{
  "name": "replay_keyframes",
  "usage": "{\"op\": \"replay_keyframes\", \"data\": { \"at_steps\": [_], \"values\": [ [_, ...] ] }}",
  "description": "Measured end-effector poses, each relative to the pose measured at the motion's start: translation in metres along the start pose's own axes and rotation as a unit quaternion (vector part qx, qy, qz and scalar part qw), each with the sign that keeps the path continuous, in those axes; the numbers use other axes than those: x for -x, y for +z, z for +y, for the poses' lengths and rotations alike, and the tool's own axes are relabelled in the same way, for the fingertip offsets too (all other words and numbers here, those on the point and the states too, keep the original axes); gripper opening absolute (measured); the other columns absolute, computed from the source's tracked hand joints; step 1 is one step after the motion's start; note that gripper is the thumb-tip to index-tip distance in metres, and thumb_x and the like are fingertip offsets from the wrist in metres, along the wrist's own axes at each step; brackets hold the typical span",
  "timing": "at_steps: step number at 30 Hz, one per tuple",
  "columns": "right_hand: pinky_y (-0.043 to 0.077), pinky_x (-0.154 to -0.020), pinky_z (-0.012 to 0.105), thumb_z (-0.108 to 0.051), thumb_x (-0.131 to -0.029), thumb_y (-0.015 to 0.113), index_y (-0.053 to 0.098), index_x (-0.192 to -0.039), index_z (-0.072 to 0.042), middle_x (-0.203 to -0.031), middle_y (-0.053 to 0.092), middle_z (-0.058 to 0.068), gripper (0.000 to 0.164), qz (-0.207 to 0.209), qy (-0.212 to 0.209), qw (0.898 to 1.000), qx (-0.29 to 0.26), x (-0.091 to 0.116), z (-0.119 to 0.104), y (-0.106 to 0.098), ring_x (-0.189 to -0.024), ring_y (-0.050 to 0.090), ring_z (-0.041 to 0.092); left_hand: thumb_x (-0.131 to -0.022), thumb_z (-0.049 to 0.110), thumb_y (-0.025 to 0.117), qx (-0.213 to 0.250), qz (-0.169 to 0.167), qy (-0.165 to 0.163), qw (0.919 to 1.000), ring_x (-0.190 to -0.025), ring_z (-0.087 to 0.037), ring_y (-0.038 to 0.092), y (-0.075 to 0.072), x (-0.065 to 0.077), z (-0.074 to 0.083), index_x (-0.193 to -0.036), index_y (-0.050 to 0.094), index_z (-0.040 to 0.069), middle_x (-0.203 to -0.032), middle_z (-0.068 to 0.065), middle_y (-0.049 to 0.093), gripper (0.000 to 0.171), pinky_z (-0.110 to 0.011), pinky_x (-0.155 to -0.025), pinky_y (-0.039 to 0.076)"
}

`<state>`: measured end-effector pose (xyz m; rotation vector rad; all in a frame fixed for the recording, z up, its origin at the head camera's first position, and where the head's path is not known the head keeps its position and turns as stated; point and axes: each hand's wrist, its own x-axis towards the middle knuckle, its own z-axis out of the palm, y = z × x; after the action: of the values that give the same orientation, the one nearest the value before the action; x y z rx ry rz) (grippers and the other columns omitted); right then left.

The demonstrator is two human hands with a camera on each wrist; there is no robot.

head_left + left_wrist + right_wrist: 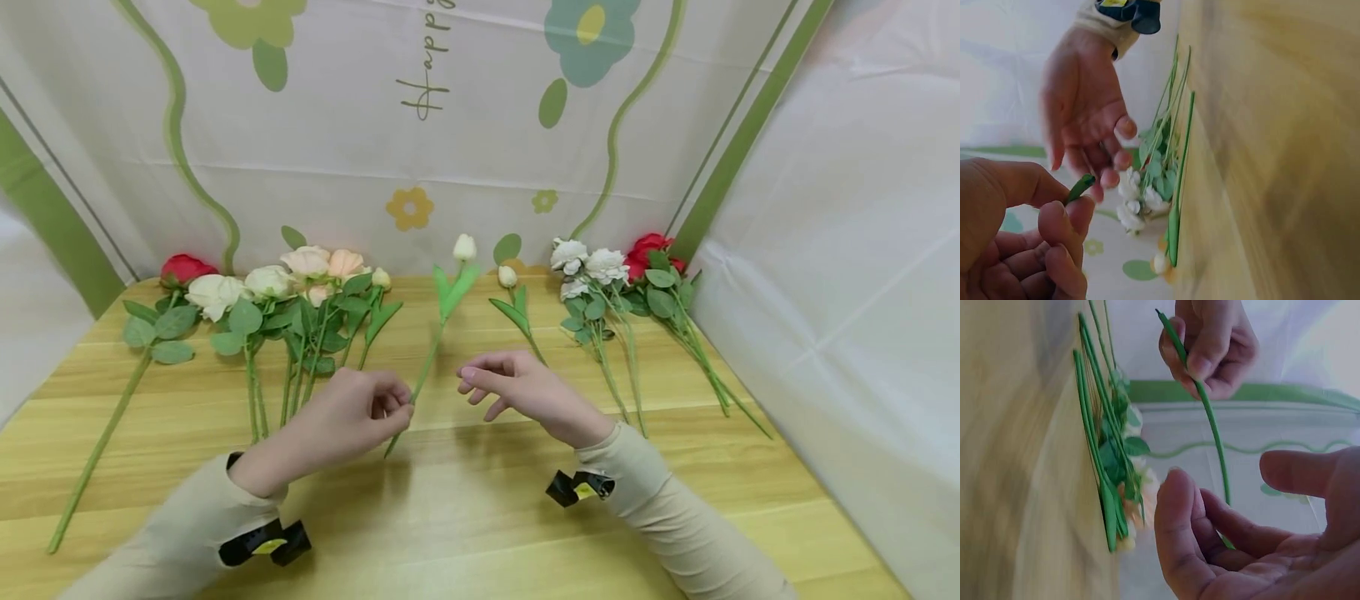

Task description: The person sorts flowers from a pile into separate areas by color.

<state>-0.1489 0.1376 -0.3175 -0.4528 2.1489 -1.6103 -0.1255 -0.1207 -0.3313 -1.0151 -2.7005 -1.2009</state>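
Observation:
My left hand [352, 417] pinches the lower part of a white tulip's green stem between thumb and fingers. The tulip [464, 249] leans up and away, its bloom at the far end and two green leaves below it. In the right wrist view the stem [1215, 428] runs down from the pinching fingers, its cut end sticking out above them. To the right of the stem hovers my right hand [528, 390], fingers loosely bent with nothing between them. A second white tulip [507, 277] lies on the table just beyond the right hand.
On the left of the wooden table [465, 533] lie a red rose [186, 268], white roses [216, 295], peach roses [307, 262] and another tulip [381, 278]. White flowers [606, 266] and red roses [649, 254] lie at the right. A printed cloth [322, 133] hangs behind.

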Motion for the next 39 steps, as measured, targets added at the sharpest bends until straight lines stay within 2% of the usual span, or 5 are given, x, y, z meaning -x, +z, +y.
{"op": "replay_keyframes", "data": {
  "at_steps": [9, 15, 20, 27, 39],
  "values": [
    [0.054, -0.076, 0.039, -0.023, -0.103, 0.055, 0.064, -0.116, 0.001, -0.117, 0.062, 0.017, 0.028, 0.027, -0.035, 0.996, -0.078, 0.004, 0.001, 0.019, -0.103, 0.059, 0.030, -0.085, 0.002, 0.068, -0.016, -0.004, 0.081, 0.9965, -0.055, 0.003, 0.051, 0.027, -0.001, 0.011, -0.083, 0.067, 0.010, -0.068, 0.014, 0.062, 0.008, -0.020, -0.050, 0.046],
    [0.056, -0.072, 0.042, -0.016, -0.101, 0.058, 0.067, -0.105, 0.004, -0.100, 0.066, 0.023, 0.022, 0.054, -0.077, 0.993, -0.072, -0.002, 0.001, 0.008, -0.085, 0.063, 0.033, -0.094, 0.012, 0.065, -0.036, -0.026, 0.077, 0.9961, -0.055, 0.005, 0.051, 0.027, -0.001, 0.016, -0.090, 0.069, 0.010, -0.071, 0.016, 0.061, 0.006, -0.020, -0.051, 0.046],
    [0.057, -0.061, 0.037, -0.012, -0.098, 0.062, 0.068, -0.095, 0.004, -0.078, 0.065, 0.017, 0.017, 0.122, -0.032, 0.988, 0.093, -0.012, -0.007, -0.033, -0.065, 0.064, 0.024, -0.099, 0.021, 0.062, -0.065, -0.022, 0.042, 0.9967, -0.060, 0.003, 0.055, 0.013, -0.003, 0.013, -0.092, 0.070, 0.015, -0.074, 0.017, 0.061, 0.012, -0.023, -0.055, 0.048],
    [0.050, -0.051, 0.029, -0.012, -0.098, 0.061, 0.066, -0.071, -0.002, -0.059, 0.062, 0.010, 0.030, 0.120, 0.033, 0.924, 0.362, -0.040, 0.001, -0.093, -0.053, 0.063, 0.024, -0.100, 0.021, 0.060, -0.093, -0.031, 0.004, 0.9952, -0.061, 0.002, 0.054, -0.003, -0.003, 0.000, -0.089, 0.070, 0.017, -0.073, 0.017, 0.060, 0.015, -0.025, -0.058, 0.048],
    [0.045, -0.042, 0.028, 0.003, -0.088, 0.053, 0.045, -0.047, -0.010, -0.043, 0.050, 0.006, 0.044, 0.103, 0.106, 0.901, 0.408, -0.079, 0.036, -0.114, -0.036, 0.050, 0.017, -0.099, 0.020, 0.060, -0.101, -0.061, -0.038, 0.9923, -0.057, -0.002, 0.051, -0.007, 0.001, -0.010, -0.087, 0.069, 0.014, -0.071, 0.011, 0.061, 0.016, -0.026, -0.057, 0.046]
  ]
}}
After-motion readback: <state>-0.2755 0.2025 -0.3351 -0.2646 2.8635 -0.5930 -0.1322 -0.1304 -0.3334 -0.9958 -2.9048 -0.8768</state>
